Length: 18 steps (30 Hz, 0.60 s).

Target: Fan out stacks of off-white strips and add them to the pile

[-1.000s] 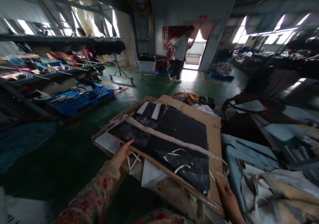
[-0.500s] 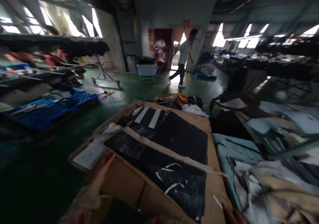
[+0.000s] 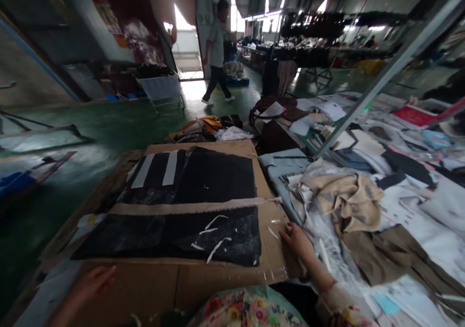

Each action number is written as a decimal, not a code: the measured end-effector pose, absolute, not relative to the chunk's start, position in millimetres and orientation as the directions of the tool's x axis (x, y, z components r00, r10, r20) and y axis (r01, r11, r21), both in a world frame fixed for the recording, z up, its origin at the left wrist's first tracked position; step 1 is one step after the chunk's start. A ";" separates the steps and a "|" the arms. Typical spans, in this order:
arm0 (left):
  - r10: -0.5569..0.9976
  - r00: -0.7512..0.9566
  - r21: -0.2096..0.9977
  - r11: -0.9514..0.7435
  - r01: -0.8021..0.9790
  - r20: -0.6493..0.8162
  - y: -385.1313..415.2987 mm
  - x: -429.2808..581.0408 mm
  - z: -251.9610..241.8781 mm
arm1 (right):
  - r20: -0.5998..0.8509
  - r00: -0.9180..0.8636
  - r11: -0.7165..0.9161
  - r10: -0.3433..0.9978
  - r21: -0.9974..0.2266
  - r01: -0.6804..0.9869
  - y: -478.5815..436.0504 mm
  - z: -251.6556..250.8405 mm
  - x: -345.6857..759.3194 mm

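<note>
My left hand (image 3: 97,279), slightly blurred, is above the near left part of a large brown cardboard piece (image 3: 203,281). Its fingers stretch forward and nothing shows in them. At the cardboard's right edge, my right hand (image 3: 298,242) has its fingers bent over the edge, gripping it. Dark fabric panels (image 3: 218,177) lie flat on the cardboard, with two pale stripes at the far left. A beige strip (image 3: 196,206) runs across them, its right end past the dark fabric. Thin white scraps (image 3: 218,249) are scattered on the near dark panel.
To the right lie piled cloths, with a tan crumpled cloth (image 3: 348,196) and a grey-blue folded piece (image 3: 283,162). A slanted metal pole (image 3: 392,70) rises there. Beyond the cardboard are an orange-brown cloth pile (image 3: 199,126), a wheeled cart (image 3: 160,87) and a walking person (image 3: 217,51).
My view has swung right, showing more of the cloth piles. My right hand has come further into view, up along the cardboard's edge. My left hand is lower in the picture. The person keeps walking.
</note>
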<state>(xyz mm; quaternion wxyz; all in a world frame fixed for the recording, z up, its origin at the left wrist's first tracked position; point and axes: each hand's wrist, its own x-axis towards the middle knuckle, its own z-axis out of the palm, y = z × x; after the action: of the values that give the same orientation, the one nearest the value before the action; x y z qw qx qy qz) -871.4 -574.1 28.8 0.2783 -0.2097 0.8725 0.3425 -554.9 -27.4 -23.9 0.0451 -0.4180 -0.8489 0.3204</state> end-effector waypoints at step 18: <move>0.531 -0.847 0.069 0.845 0.530 -0.003 -403.1 -875.2 -17.5 | 0.274 -0.741 0.758 0.613 -0.469 0.453 46.0 107.2 -670.4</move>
<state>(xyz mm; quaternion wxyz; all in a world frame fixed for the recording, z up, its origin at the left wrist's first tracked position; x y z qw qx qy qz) -875.2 -403.1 -17.5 0.0109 0.2761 0.9605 0.0325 -670.4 46.0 107.2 0.2104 -0.2916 -0.9137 0.1895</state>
